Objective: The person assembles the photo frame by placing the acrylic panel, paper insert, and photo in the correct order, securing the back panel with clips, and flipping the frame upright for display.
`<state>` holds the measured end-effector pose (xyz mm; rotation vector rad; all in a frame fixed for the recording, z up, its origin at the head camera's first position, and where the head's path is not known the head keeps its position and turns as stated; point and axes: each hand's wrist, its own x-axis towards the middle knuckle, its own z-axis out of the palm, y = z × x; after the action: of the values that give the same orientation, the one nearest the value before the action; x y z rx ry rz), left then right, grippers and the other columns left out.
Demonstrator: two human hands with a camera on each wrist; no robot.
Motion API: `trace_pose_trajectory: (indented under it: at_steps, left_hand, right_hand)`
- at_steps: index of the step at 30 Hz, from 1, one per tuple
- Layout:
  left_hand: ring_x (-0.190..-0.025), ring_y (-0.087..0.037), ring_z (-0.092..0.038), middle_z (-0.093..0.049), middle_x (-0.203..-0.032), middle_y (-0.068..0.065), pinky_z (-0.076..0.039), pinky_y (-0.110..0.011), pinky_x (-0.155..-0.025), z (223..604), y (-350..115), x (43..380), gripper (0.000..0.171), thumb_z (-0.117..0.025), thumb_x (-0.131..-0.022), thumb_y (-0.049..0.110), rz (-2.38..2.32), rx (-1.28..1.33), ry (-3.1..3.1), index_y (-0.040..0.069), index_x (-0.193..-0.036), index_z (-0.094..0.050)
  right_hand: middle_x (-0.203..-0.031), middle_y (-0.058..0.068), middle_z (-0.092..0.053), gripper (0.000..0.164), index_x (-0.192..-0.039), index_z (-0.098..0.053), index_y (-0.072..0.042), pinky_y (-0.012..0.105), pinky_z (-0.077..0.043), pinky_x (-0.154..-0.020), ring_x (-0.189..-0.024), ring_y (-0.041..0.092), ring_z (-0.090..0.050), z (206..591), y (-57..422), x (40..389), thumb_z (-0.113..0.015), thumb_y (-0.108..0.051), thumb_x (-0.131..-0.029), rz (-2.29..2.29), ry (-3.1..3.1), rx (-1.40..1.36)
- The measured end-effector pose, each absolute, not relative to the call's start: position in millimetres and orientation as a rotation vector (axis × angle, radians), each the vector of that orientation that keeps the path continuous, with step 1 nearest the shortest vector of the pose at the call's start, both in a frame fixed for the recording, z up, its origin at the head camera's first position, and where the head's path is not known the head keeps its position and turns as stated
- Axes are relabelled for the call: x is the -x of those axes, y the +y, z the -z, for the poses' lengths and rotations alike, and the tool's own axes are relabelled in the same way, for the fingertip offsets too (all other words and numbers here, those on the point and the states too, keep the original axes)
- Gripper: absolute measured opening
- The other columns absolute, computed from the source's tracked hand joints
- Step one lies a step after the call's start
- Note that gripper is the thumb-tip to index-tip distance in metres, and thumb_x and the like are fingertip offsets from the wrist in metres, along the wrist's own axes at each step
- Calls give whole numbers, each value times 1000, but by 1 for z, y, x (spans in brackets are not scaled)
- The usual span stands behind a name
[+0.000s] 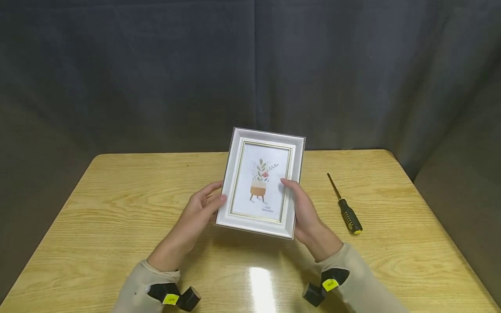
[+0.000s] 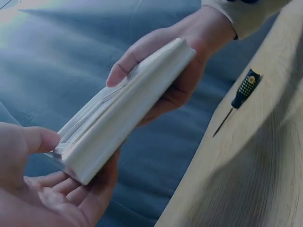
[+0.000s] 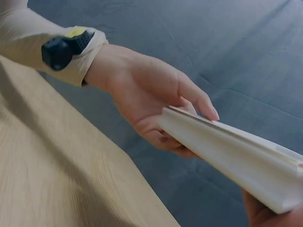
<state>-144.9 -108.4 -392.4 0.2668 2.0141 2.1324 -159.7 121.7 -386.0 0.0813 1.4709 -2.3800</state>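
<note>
A white picture frame (image 1: 258, 222) with a thin gold inner border is held up over the table, its front turned toward the head camera. Behind its pane is a print (image 1: 259, 187) of a potted plant on a stand. My left hand (image 1: 197, 215) grips the lower left edge, thumb on the front and fingers behind. At the right edge my right hand (image 1: 309, 217) holds it too, the thumb reaching over the border onto the pane. Both wrist views show the frame's pale side (image 2: 132, 113) between the two hands. The back of the frame is hidden.
A screwdriver (image 1: 349, 216) with a black and yellow handle lies on the wooden table (image 1: 137, 204), right of the hands. Dark cloth (image 1: 176, 74) hangs behind the table. Each sleeve carries a black wrist camera (image 1: 189, 298).
</note>
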Motion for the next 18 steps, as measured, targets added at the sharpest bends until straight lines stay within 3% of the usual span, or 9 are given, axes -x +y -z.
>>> trace_pose_trajectory:
  at_steps: [11, 18]
  left_hand:
    - [-99, -28, -65, -61, -122, -23, -52, -41, -85, 390, -111, 138, 51, -58, -92, 22, -2198, -293, 1849, -4, -133, -44]
    - [-98, -25, -65, -61, -121, -24, -53, -41, -82, 388, -115, 137, 52, -58, -92, 22, -2249, -306, 1917, -6, -133, -43]
  right_hand:
    - [-114, 4, -58, 57, -137, -37, -14, 35, -52, -84, -99, 16, -62, 382, 130, 163, -41, -51, -94, 2231, 1670, -25]
    - [-112, 8, -60, 53, -137, -42, -3, 40, -53, -83, -100, 21, -62, 380, 137, 162, -41, -40, -98, 2208, 1801, 134]
